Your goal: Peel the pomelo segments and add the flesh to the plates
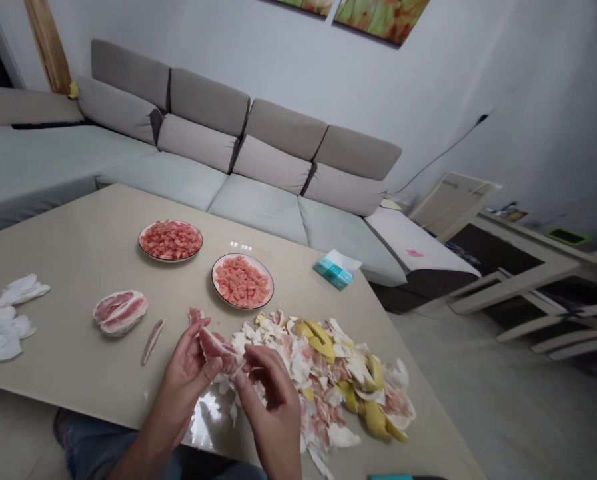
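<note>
My left hand and my right hand are both closed on one pink pomelo segment just above the table's near edge. The right fingers pinch at its skin. A bigger chunk of unpeeled segments lies to the left on the table, with a thin strip of fruit beside it. Two plates of peeled pink flesh stand farther back: one at the left, one nearer the middle. A heap of white pith and yellow rind lies right of my hands.
Crumpled white tissues lie at the beige table's left edge. A teal tissue pack sits at the far right edge. A grey sofa runs behind the table. White furniture stands on the floor at the right.
</note>
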The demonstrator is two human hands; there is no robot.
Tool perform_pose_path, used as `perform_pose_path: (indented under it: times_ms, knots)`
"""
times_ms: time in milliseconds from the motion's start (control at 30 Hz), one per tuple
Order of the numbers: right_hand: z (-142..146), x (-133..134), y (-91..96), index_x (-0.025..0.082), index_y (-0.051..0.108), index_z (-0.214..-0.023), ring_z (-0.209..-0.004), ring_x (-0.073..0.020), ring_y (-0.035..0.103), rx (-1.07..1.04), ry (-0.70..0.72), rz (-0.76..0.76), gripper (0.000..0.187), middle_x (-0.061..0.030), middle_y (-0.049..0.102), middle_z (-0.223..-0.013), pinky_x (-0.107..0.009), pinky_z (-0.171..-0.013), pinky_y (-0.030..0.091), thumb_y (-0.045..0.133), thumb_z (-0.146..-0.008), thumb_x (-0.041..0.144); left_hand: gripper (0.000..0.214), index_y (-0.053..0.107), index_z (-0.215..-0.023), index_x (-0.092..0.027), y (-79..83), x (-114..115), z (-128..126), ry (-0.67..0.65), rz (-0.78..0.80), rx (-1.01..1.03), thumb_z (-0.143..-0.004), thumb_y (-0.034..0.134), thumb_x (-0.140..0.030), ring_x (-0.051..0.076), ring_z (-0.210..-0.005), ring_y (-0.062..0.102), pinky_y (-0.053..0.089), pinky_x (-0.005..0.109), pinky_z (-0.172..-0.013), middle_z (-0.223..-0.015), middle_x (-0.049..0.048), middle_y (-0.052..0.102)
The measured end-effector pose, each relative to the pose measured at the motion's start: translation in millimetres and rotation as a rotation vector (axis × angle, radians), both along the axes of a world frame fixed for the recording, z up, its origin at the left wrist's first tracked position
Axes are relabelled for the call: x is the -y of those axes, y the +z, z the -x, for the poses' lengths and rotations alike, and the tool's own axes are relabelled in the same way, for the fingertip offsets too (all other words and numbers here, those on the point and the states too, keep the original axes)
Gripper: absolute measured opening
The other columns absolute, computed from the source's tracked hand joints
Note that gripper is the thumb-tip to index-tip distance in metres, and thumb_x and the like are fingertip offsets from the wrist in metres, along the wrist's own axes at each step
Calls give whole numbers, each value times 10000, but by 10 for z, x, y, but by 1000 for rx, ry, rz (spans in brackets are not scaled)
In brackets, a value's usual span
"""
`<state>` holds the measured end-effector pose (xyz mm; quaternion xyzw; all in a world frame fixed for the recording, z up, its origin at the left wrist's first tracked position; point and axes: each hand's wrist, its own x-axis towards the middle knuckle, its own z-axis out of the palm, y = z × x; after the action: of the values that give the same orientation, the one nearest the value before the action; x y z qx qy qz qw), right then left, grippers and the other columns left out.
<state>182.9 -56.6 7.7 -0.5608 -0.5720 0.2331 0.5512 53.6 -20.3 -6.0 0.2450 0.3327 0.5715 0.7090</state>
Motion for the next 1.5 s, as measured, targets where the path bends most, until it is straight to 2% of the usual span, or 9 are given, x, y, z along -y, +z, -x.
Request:
perform_pose_path:
  times_ms: [133, 333, 533, 633, 800, 967, 1067, 1233, 1500]
  knots:
    - [11, 11, 42, 208, 716, -899, -775, -169, 648, 81, -51, -42, 113, -57, 678, -872, -236, -610, 544, 610, -861, 212, 569, 576, -1183, -226, -36, 1, -4, 52, -67, -69, -663, 801, -186, 213, -987, 642, 521, 287, -861, -1067, 58, 654]
    - [15, 22, 81, 198, 724, -892, -788, -185, 668, 134, -71, -72, 156, -73, 703, -855, -262, -646, 577, 569, -884, 208, 518, 627, -1122, -241, -96, -8, -1, 79, -45, -91, -642, 816, -190, 250, -1113, 599, 519, 284, -881, -1145, 63, 656]
    - [-13, 21, 83, 201, 711, -884, -743, -168, 678, 176, -77, -110, 134, -54, 710, -828, -233, -611, 575, 579, -858, 191, 611, 557, -1266, -243, -44, -8, -22, 35, -51, -70, -699, 780, -190, 264, -1239, 506, 476, 292, -949, -1259, 94, 599]
    - [-35, 44, 83, 198, 676, -829, -655, -147, 659, 191, -138, -134, 94, -32, 690, -759, -219, -592, 557, 584, -835, 178, 652, 506, -1326, -252, 10, 10, -93, -41, 5, 18, -729, 756, -177, 258, -1214, 527, 482, 319, -948, -1239, 101, 609]
    - [-116, 79, 102, 191, 616, -759, -598, -130, 628, 148, -183, -76, 98, -10, 650, -695, -205, -571, 530, 550, -822, 156, 372, 629, -1190, -171, 45, 78, -300, -280, 128, 273, -821, 654, -131, 189, -988, 658, 472, 343, -986, -971, 77, 693]
    - [-392, 113, 115, 182, 624, -739, -536, -125, 602, 98, -340, -90, 80, 3, 632, -643, -202, -525, 510, 570, -796, 165, 296, 729, -969, -188, 140, 19, -426, -192, 218, 453, -844, 545, 7, 147, -1021, 666, 499, 275, -973, -1005, 67, 727]
    - [-635, 140, 72, 172, 676, -842, -690, -168, 661, 78, -396, -135, 110, -48, 700, -784, -242, -613, 547, 571, -832, 201, 376, 732, -968, -242, 227, -58, -489, -173, 230, 556, -889, 461, 8, 138, -1066, 652, 506, 274, -975, -1005, 43, 741]
    - [-857, 131, -44, 195, 705, -960, -1009, -256, 639, 254, -441, -198, 189, -95, 715, -1020, -430, -908, 495, 542, -865, 204, 423, 652, -1174, -169, 231, -59, -626, -224, 280, 608, -939, 340, -6, 136, -1024, 672, 530, 261, -948, -987, 92, 736]
    - [-439, 147, 203, 214, 660, -953, -890, -198, 652, 266, -306, -237, 123, -65, 691, -932, -311, -792, 532, 558, -887, 196, 410, 615, -1197, -192, 113, -7, -592, -146, 154, 405, -829, 591, -14, 130, -927, 686, 543, 236, -881, -981, 60, 713]
